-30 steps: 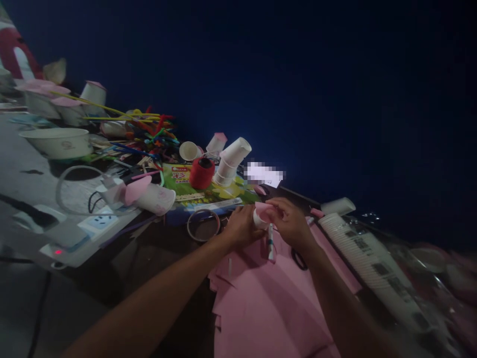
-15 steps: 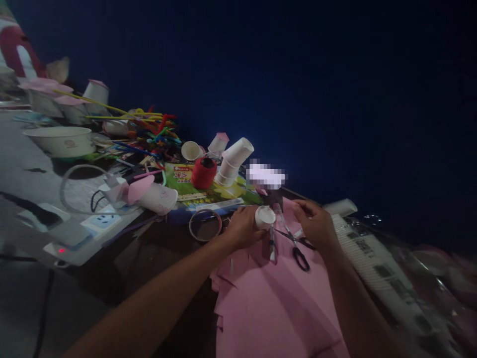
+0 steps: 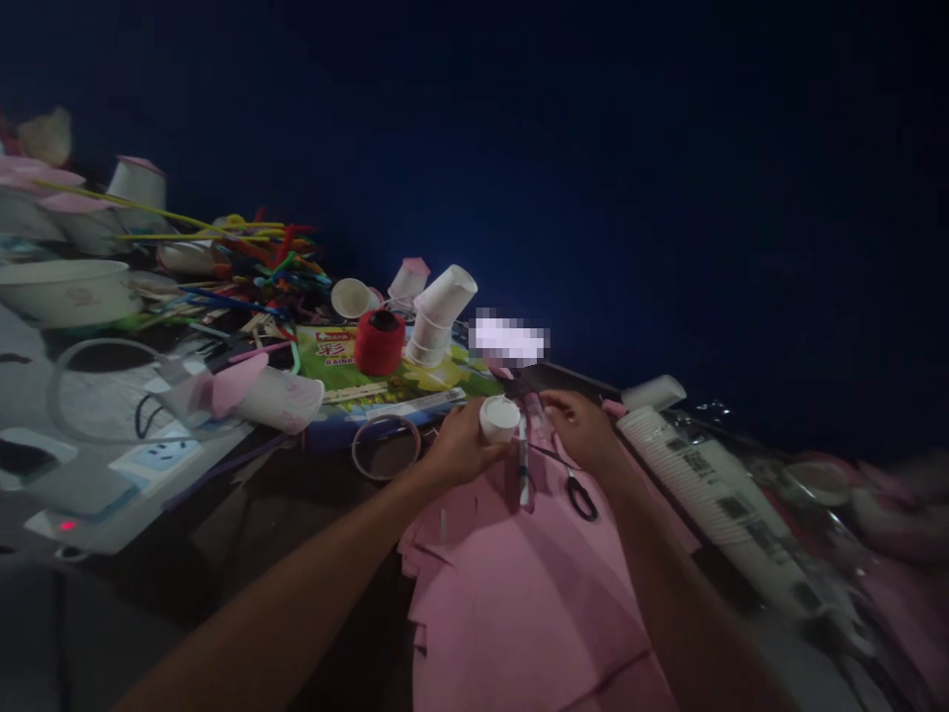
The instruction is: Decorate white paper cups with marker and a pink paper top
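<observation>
My left hand (image 3: 461, 445) is wrapped round a small white paper cup (image 3: 499, 419), its round end facing up. To its right is my right hand (image 3: 578, 425), fingers curved and a little apart, with nothing visible in them. Both hands are over pink paper sheets (image 3: 519, 603). Between them lie a slim marker-like tube (image 3: 524, 465) and scissors with black handles (image 3: 582, 497), partly hidden by my right hand. A roll of clear tape (image 3: 386, 447) rests left of my left hand.
At the left are a power strip (image 3: 111, 494), a white bowl (image 3: 66, 292) and colourful pipe cleaners (image 3: 282, 252). Behind my hands stand red yarn (image 3: 380, 343) and stacked cups (image 3: 441, 316) on a green packet (image 3: 333, 346). Nested cups (image 3: 712, 494) lie at the right.
My right hand has let go of the pink paper piece it touched and moved nearer my left hand. The whole view has shifted, with objects appearing further left. The cup stays in my left hand.
</observation>
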The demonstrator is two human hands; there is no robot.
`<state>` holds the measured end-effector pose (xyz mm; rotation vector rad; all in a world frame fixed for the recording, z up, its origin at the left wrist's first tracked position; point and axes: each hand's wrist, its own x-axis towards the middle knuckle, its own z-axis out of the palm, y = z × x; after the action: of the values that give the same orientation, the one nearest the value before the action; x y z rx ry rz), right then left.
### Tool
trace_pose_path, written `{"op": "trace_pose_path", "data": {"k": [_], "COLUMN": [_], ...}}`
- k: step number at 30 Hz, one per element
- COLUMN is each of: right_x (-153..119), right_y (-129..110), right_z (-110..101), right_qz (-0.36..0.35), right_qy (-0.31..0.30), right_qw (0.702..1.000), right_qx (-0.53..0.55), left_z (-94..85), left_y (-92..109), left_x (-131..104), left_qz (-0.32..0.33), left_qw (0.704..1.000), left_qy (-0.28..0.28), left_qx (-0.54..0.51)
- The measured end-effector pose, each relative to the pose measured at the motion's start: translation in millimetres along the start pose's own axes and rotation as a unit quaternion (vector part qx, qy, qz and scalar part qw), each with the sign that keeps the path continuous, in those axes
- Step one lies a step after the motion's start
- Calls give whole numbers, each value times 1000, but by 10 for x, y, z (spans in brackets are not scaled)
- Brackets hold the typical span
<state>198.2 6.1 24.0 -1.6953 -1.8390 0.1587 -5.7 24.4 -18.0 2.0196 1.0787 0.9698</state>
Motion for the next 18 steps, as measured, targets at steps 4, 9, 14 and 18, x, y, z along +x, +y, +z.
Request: {"op": "trace_pose_path", "data": {"k": [4, 9, 14, 18], "right_x": [208, 386, 472, 490], "right_y": [-56, -52, -69, -91], "right_z": [142, 283, 357, 361], "right_qz": [-61, -92, -101, -105], "right_qy": [-91, -170, -181, -194], "right_qw": [994, 980, 974, 971], "right_qx": [-7, -56, -89, -94], "left_z": [-24, -27, -18, -8], "left_y": [53, 94, 86, 80], "left_x": [-7, -14, -22, -31], "left_qz": [-3, -8, 8, 16], "left_qw": [1000, 999, 998, 997], "left_qy": [-10, -14, -4, -8], "left_qx": [22, 33, 58, 69]}}
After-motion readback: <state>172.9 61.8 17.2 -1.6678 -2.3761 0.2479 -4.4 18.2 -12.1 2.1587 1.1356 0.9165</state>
